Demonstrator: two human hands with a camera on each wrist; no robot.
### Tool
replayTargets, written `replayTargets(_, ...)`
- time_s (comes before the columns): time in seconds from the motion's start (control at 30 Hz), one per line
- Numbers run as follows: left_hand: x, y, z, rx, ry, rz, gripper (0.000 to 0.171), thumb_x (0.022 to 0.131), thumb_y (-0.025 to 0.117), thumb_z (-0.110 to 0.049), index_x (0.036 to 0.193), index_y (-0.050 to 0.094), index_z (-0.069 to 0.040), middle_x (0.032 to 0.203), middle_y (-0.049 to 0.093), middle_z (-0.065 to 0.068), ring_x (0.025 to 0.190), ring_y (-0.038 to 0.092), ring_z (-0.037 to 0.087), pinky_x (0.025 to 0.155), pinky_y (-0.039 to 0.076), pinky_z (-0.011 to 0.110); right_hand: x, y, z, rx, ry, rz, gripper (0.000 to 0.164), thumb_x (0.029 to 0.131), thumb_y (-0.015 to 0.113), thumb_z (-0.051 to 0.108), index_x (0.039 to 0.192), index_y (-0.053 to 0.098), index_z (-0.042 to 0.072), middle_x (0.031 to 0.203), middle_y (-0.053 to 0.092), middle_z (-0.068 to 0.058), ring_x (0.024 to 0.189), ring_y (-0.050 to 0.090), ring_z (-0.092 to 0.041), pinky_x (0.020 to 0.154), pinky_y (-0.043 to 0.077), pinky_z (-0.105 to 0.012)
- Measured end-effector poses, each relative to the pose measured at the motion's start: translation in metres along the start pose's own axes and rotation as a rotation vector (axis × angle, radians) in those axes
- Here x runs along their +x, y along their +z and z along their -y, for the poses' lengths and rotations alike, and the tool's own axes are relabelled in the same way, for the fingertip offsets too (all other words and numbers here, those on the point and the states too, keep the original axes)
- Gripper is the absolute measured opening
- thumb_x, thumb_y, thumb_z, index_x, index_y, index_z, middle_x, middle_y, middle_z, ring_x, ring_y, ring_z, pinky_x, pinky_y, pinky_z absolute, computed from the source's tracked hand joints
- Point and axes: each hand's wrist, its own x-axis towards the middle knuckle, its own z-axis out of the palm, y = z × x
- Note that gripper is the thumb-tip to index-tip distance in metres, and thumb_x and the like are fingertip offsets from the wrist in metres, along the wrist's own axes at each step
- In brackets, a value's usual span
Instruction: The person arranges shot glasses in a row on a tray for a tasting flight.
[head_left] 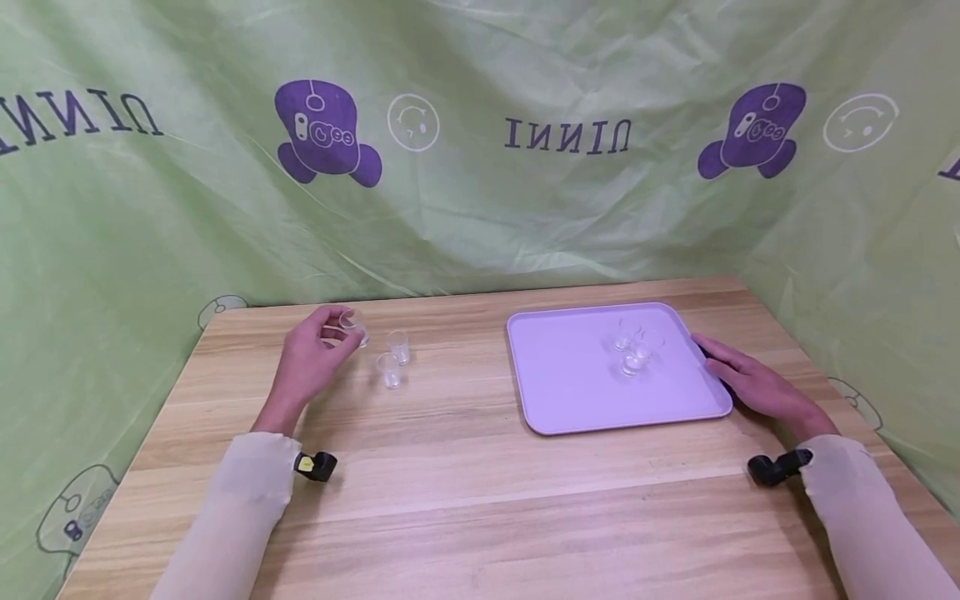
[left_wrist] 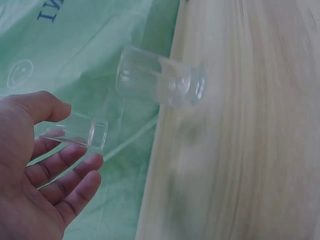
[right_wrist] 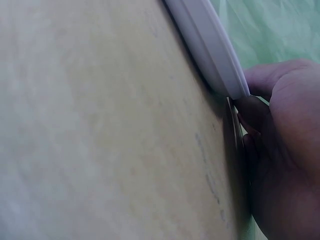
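My left hand (head_left: 318, 354) pinches a small clear shot glass (left_wrist: 75, 132) between thumb and fingertips, over the far left of the table. A second shot glass (left_wrist: 160, 77) appears just beyond that hand in the left wrist view. On the table to its right, two more clear shot glasses (head_left: 398, 348) stand close together. A pale purple tray (head_left: 570, 367) lies on the right half, with a cluster of clear shot glasses (head_left: 636, 354) on it. My right hand (head_left: 757, 387) grips the tray's right rim, its digits around the edge; some fingertips are hidden.
The wood-grain table (head_left: 450, 517) ends at a green printed cloth (head_left: 480, 217) that hangs behind and along both sides. A black wrist camera (head_left: 318, 467) sits on the left cuff, another black camera (head_left: 776, 468) on the right.
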Motion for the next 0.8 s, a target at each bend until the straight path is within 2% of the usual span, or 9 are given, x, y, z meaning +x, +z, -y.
replayTargets(0.07,0.0,0.003,-0.007,-0.024,0.017,-0.003,0.04,0.098,0.073,-0.022,0.13,0.062,-0.001,0.113,0.067,0.013,0.099,0.064,0.025,0.078,0.052,0.02,0.0,0.0,0.0,-0.008,0.0,-0.003,0.064,0.113,0.037,0.041,0.165,0.015,0.011,0.166,0.009,-0.029,0.15,0.006,-0.054,0.114,0.01,-0.072)
replayTargets(0.17,0.0,0.007,-0.019,-0.057,0.042,0.019,0.04,0.098,0.073,-0.023,0.13,0.062,-0.002,0.114,0.066,0.012,0.1,0.066,0.026,0.08,0.053,0.022,0.001,0.0,0.0,-0.007,-0.002,-0.005,0.064,0.112,0.037,0.041,0.165,0.016,0.012,0.166,0.009,-0.028,0.15,0.006,-0.053,0.114,0.01,-0.072)
replayTargets(0.43,-0.001,0.025,-0.046,-0.099,0.1,0.086,0.036,0.097,0.074,-0.02,0.128,0.064,-0.006,0.115,0.065,0.009,0.102,0.067,0.025,0.087,0.056,0.036,0.0,-0.002,-0.001,0.017,-0.014,-0.009,0.065,0.112,0.04,0.04,0.165,0.018,0.01,0.166,0.011,-0.027,0.15,0.006,-0.052,0.115,0.01,-0.072)
replayTargets(0.8,-0.007,0.065,-0.064,-0.139,0.15,0.182,0.035,0.095,0.076,-0.018,0.126,0.065,-0.007,0.109,0.067,0.005,0.098,0.069,0.02,0.082,0.059,0.036,0.0,-0.001,-0.003,0.017,-0.027,-0.014,0.063,0.113,0.04,0.036,0.164,0.017,0.008,0.165,0.012,-0.03,0.149,0.008,-0.053,0.115,0.012,-0.071)
